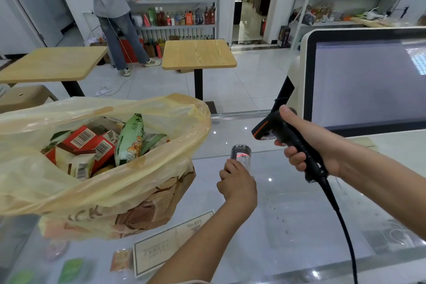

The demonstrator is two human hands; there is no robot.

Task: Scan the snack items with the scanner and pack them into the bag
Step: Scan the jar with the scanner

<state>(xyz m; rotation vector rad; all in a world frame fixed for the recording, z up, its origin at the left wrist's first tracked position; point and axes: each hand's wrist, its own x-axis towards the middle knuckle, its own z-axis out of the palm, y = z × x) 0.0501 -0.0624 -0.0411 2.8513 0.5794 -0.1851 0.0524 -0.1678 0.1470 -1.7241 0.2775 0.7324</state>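
Under my forearm lies the glass counter (299,226), a printed card (166,249) showing beneath it. It is hard and slick, so if the small dark jar (241,155) slips it could roll away or crack against the glass. The scan may also fail: the label is narrow and curved, and my grip covers its lower part, so a slight tilt could give no read. The cable (341,221) trails over the counter and might snag as I swing toward the bag.

My left hand (238,185) has its fingers (228,169) curled round the jar's lower half; whether the jar rests on the glass I cannot tell. Red scan light falls on its label. Just beyond, my right hand (309,145) is wrapped firmly round the handle of the scanner (274,130), its nose aimed down at the jar — near, not touching.

To the left the yellow bag (115,187) gapes open, with red boxes (90,143) and a green packet (130,143) inside. Farther off stand the screen (368,83), the wooden tables (198,53), and a person (115,7) at the shelves
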